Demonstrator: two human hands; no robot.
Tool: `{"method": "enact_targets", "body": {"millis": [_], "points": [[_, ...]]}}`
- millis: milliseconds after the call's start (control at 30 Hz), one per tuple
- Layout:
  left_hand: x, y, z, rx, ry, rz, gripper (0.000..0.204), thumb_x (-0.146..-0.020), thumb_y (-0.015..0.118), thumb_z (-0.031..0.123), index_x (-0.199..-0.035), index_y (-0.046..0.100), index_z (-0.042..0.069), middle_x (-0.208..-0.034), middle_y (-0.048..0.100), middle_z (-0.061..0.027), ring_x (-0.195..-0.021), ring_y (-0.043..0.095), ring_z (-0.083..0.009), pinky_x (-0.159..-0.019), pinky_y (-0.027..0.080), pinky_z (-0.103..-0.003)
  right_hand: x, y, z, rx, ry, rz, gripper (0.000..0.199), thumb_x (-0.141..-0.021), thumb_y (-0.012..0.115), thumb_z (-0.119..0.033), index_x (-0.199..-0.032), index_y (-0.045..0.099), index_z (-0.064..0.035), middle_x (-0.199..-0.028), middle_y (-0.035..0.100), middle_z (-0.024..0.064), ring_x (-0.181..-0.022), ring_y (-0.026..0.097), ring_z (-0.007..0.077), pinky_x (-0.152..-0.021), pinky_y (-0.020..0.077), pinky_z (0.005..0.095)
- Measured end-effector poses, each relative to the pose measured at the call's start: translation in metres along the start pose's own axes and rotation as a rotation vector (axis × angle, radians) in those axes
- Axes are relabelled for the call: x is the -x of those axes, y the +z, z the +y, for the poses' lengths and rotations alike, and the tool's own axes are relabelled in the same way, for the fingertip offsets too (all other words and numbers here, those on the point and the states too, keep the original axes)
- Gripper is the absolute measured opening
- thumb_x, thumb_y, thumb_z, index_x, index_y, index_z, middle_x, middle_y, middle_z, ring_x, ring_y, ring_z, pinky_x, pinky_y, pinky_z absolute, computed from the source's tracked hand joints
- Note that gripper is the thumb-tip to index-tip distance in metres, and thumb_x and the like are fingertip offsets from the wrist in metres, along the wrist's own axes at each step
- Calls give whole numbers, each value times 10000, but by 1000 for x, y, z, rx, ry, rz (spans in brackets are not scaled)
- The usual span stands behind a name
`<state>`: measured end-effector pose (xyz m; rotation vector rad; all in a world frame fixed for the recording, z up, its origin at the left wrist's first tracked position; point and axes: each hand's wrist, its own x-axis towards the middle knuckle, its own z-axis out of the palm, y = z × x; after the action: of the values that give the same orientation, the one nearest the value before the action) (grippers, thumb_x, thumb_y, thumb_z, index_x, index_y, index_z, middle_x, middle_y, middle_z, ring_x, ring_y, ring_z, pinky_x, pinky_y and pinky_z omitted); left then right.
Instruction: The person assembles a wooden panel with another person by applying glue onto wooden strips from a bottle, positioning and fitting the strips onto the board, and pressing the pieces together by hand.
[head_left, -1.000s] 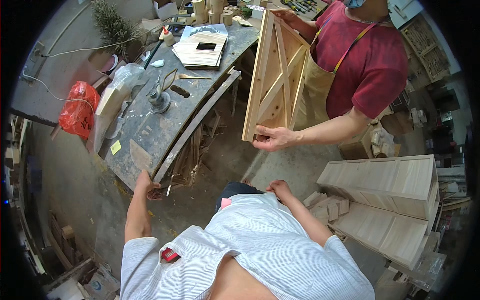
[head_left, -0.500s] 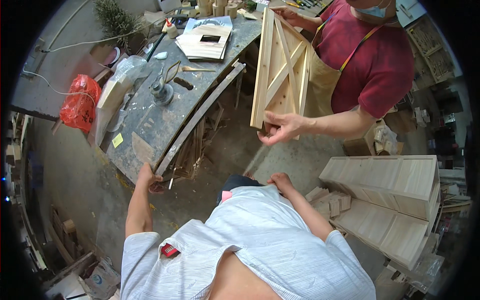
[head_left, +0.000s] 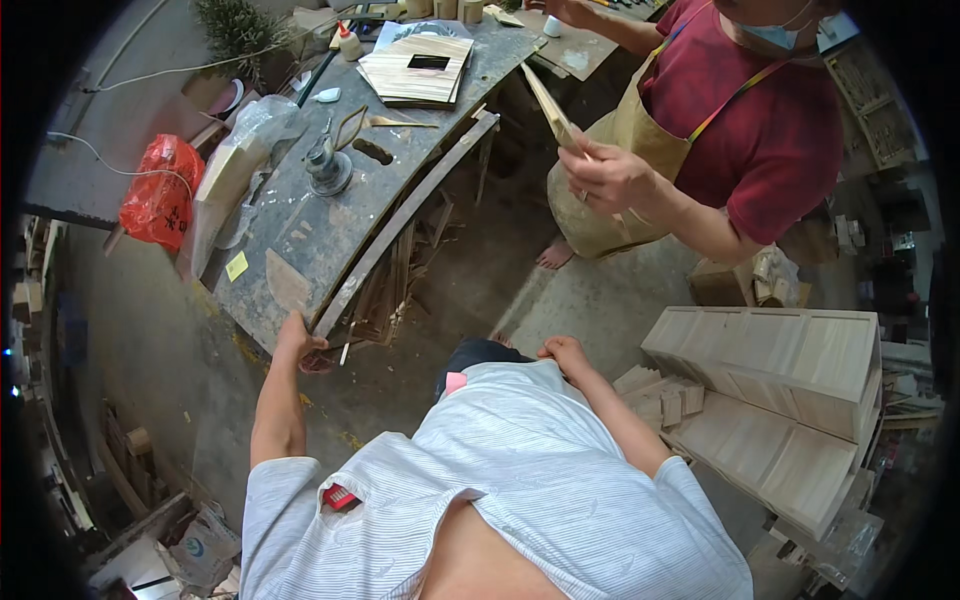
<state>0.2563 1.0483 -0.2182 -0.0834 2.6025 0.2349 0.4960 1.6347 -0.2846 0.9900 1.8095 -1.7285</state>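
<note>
My left hand (head_left: 299, 345) rests at the near corner of the dark workbench (head_left: 300, 222), its thumb on top and its fingers wrapped round the edge. A thin white stick (head_left: 346, 344) shows beside those fingertips; whether they touch it I cannot tell. By my waist, against the striped shirt, is my right hand (head_left: 566, 356) with curled fingers; anything inside it is hidden. Across from me a person in an apron (head_left: 620, 205) holds a wooden panel (head_left: 546, 105), now seen nearly edge-on. A flat wooden piece (head_left: 287, 281) lies on the bench just beyond my left hand.
On the bench are a dark pot (head_left: 328, 172), stacked wooden panels (head_left: 400, 75), a glue bottle (head_left: 348, 43) and a yellow note (head_left: 236, 266). A red plastic bag (head_left: 160, 195) hangs near its left side. Pale wooden cabinets (head_left: 765, 365) and wood blocks (head_left: 670, 400) stand at right.
The other person has turned the panel from its braced face to nearly edge-on, and their near hand has risen. My hands keep their places; the view has shifted slightly.
</note>
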Motion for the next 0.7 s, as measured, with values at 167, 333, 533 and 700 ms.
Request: {"method": "enact_targets", "body": {"millis": [167,333,533,700], "points": [[-2,0,-2,22,2,-4,781,-552,1028,254,-1115,563,-22,-1127,673,-284,-1107,647,-467,-921,525,-488,5,4,-8,-1,21,23,250,-1007,583,-186,-979,731,14,-887,751,113,-729,670,180,-673,530,328],[-1,-3,0,20,9,-31,830,-566,1029,292,-1148,534,-31,-1139,662,-275,-1101,643,-461,-914,514,-487,6,7,-7,-5,10,41,260,-991,568,-174,-926,742,8,-850,750,113,-689,667,182,-628,523,332],[-2,-3,-1,49,17,13,752,-566,1022,243,-1097,562,-23,-1103,673,-277,-1081,650,-463,-906,518,-488,5,10,-1,-20,4,35,256,-991,571,-175,-953,739,15,-873,756,118,-736,687,189,-682,541,331],[0,-2,-2,36,27,2,761,-566,1022,255,-1101,558,-25,-1108,669,-282,-1095,644,-464,-911,513,-488,4,13,4,3,16,24,253,-995,583,-179,-971,739,19,-889,762,120,-760,693,190,-724,547,333]]}}
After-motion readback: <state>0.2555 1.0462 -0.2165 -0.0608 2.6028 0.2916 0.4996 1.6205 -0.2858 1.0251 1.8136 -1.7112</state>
